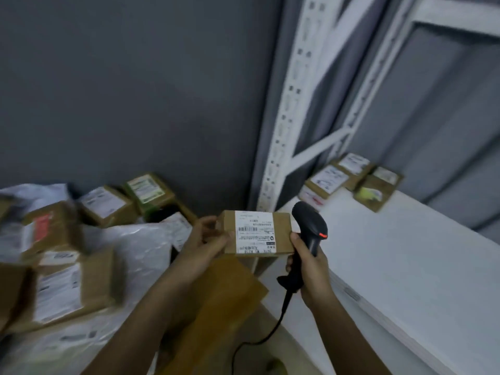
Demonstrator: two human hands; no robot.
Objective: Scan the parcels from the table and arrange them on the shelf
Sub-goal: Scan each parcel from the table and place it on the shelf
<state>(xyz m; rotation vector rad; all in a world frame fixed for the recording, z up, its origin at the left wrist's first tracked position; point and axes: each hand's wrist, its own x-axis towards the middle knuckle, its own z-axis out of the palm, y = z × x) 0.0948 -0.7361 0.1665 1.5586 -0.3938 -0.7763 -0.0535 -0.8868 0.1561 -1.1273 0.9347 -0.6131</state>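
Meanwhile left hand [205,239] holds parcel [255,231] (label up), right hand [311,269] grips scanner [308,226].

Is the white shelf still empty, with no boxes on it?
No, a few parcels already lie at the far end of the white shelf, by the wall.

A white shipping label [255,231] with a barcode is borne by the small cardboard parcel [257,231] at the centre; its print is too blurred to be read. Labels on the parcels at nine o'clock are likewise illegible.
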